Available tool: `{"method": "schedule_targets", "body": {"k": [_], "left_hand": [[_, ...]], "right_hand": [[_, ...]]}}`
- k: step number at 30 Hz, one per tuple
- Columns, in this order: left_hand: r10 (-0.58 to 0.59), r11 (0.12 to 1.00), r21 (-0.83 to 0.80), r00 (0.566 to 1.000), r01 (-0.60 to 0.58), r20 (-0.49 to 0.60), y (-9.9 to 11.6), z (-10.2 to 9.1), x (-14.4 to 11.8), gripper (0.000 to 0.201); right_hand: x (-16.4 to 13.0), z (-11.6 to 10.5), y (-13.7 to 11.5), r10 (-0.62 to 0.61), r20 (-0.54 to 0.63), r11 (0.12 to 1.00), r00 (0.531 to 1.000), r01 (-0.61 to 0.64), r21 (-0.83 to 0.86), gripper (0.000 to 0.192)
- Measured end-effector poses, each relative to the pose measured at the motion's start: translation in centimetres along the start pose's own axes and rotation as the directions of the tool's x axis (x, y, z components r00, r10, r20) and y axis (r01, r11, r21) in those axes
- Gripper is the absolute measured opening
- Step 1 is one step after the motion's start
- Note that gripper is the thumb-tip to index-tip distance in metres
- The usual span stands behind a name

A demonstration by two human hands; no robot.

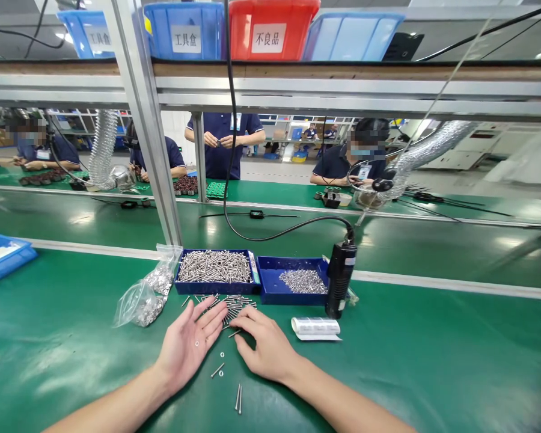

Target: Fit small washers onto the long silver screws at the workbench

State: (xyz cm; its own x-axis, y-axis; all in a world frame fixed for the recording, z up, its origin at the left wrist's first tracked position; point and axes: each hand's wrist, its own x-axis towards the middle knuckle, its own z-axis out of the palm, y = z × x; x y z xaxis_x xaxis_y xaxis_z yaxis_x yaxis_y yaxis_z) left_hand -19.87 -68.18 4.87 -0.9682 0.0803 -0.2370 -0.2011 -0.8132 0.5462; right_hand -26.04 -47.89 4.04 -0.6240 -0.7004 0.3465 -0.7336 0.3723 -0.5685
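At lower centre, small washers (197, 343) are cupped in the open left hand (190, 344); loose screws (231, 304) are touched by the flat, empty right hand (262, 349). Washers could be spilled if the palm is tilted.

Trays (214, 287) & driver (340, 279) block ahead — mat (433, 361) rt side open.

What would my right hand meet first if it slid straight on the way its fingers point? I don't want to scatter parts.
Probably the loose screws just past the right hand, whose fingers point up-left at them. The screw tray stands behind.
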Motion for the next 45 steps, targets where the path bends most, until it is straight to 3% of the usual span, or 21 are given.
{"method": "schedule_targets", "body": {"k": [5,11,15,19,23,27,29,33,37,39,42,45], "left_hand": [[-0.006,1.0,-0.02,1.0,0.007,0.006,0.0,0.1,0.0,0.067],[-0.01,0.998,-0.055,0.999,0.013,0.053,-0.4,0.0,0.0,0.071],[-0.01,0.999,-0.047,0.999,0.012,0.048,-0.5,0.1,0.0,0.07],[-0.012,1.0,-0.026,1.0,0.012,0.028,-0.4,0.3,-0.1,0.069],[-0.008,1.0,-0.023,1.0,0.008,0.021,-0.3,0.4,-0.3,0.073],[-0.015,0.998,-0.052,0.999,0.018,0.051,-0.5,0.4,-0.5,0.073],[-0.043,0.994,-0.093,0.997,0.049,0.066,-0.7,0.3,-0.7,0.072],[-0.095,0.98,-0.165,0.992,0.109,0.088,-0.7,0.5,-0.9,0.077],[-0.083,0.984,-0.148,0.991,0.098,0.106,-0.4,0.9,-1.2,0.079],[-0.09,0.986,-0.133,0.99,0.104,0.107,-0.3,1.0,-1.3,0.079],[-0.111,0.982,-0.141,0.989,0.125,0.101,-0.4,1.1,-1.4,0.077],[-0.115,0.981,-0.144,0.987,0.13,0.109,-0.7,1.2,-1.6,0.077]], "right_hand": [[-0.1,-0.1,-1.4,-0.167,0.209,0.986,0.964,0.162,0.039,0.016],[-0.4,0.6,-2.4,-0.057,0.304,0.982,0.951,0.108,-0.154,0.006],[-0.9,1.5,-2.6,-0.049,0.343,0.947,0.938,0.153,-0.282,0.011],[-0.8,1.5,-1.6,-0.089,0.283,0.966,0.955,0.152,-0.211,0.016],[0.0,0.2,-1.2,-0.122,0.22,0.979,0.968,0.153,-0.131,0.015],[0.3,-0.7,-2.2,-0.206,0.283,0.958,0.937,0.252,-0.137,0.044],[0.2,-0.4,-2.6,-0.265,0.275,0.935,0.924,0.316,-0.159,0.05],[0.1,0.5,-2.7,-0.364,0.151,0.896,0.919,0.39,-0.213,0.034],[0.2,0.5,-2.7,-0.388,0.199,0.851,0.9,0.433,-0.299,0.03],[0.3,0.2,-2.9,-0.368,0.183,0.883,0.912,0.404,-0.239,0.033],[0.5,-0.4,-3.2,-0.222,0.075,0.975,0.972,0.219,0.042,0.025],[0.7,-0.7,-3.3,-0.087,0.042,0.97,0.995,0.075,0.232,0.016]]}}
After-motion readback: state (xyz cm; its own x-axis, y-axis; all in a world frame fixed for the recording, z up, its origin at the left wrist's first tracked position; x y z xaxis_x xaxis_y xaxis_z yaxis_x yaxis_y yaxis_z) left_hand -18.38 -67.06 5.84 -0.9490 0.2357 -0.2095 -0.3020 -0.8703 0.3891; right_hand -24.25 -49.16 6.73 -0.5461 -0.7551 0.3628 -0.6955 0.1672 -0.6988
